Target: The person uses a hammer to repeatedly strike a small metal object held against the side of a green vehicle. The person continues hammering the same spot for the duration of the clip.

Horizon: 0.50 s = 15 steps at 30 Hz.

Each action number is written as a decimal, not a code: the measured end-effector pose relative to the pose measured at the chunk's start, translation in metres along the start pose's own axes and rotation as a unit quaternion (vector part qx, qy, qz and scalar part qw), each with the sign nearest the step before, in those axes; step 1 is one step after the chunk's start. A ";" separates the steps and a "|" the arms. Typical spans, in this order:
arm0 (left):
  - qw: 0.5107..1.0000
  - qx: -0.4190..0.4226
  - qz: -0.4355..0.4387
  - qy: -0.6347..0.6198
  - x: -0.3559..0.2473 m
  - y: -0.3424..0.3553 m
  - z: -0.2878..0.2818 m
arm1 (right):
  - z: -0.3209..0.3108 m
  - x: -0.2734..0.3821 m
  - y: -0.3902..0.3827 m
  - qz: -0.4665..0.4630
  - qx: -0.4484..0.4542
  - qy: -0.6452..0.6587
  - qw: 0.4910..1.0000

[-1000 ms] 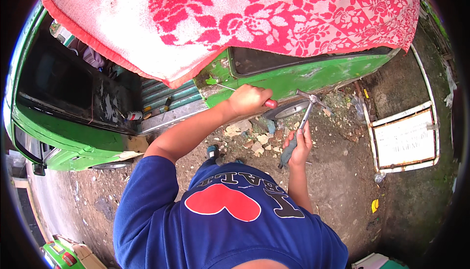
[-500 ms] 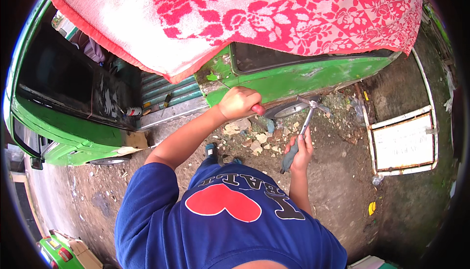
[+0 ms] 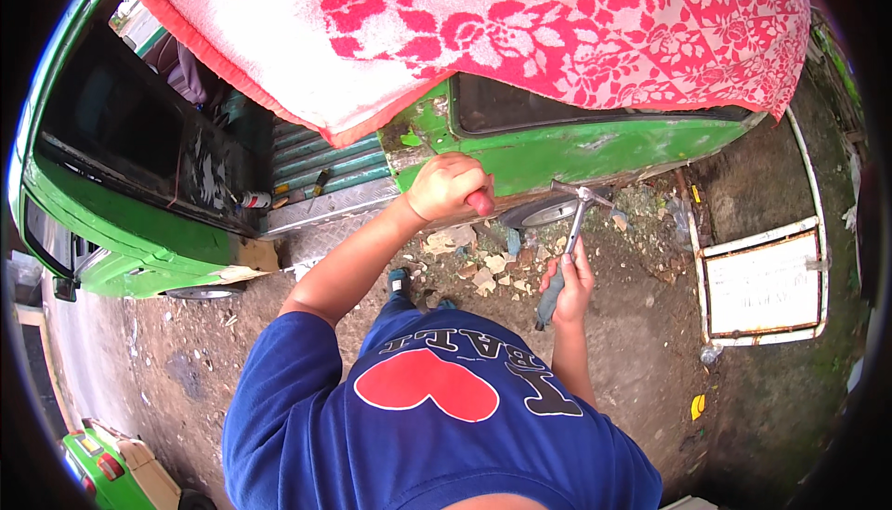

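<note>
My left hand is closed around a screwdriver-like tool, with its red handle end sticking out of the fist. The tool's shaft is mostly hidden by the hand, which is close to the scraped edge of a green vehicle's body panel. A patch of bare, worn paint lies just beyond the fist. In my right hand is a metal hammer, gripped by its grey handle. The hammer's head points up and away from me, in front of the vehicle's wheel, apart from the panel.
A pink and white floral blanket drapes over the vehicle. Its open doorway has a ridged floor with small tools and a can. Paint chips and rubble litter the ground. At right leans a rusty white frame.
My view has shifted slightly. My left hand stays near the panel, its tool tilted a little differently, with less shaft showing. The hammer's head has turned slightly in my right hand.
</note>
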<state>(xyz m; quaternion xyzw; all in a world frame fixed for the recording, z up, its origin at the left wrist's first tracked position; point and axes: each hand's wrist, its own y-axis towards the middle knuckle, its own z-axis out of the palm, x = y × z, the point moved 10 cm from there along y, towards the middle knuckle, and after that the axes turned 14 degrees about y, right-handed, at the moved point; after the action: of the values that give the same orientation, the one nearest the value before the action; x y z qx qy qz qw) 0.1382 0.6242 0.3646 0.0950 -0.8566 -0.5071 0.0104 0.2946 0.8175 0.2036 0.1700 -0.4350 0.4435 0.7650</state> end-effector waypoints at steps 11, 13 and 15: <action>0.997 0.076 -0.031 0.002 0.010 -0.001 0.008 | -0.003 -0.002 0.003 -0.002 0.004 -0.013 1.000; 0.996 0.081 -0.031 -0.006 0.011 0.003 0.009 | -0.001 -0.002 0.002 0.001 0.005 -0.014 1.000; 0.994 0.104 -0.026 -0.014 0.010 0.006 0.013 | 0.002 -0.002 0.002 0.003 0.008 -0.013 1.000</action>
<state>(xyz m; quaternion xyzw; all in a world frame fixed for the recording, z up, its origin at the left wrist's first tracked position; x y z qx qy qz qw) 0.1263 0.6368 0.3627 0.1109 -0.9019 -0.4168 -0.0245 0.2914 0.8160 0.2027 0.1806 -0.4416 0.4474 0.7564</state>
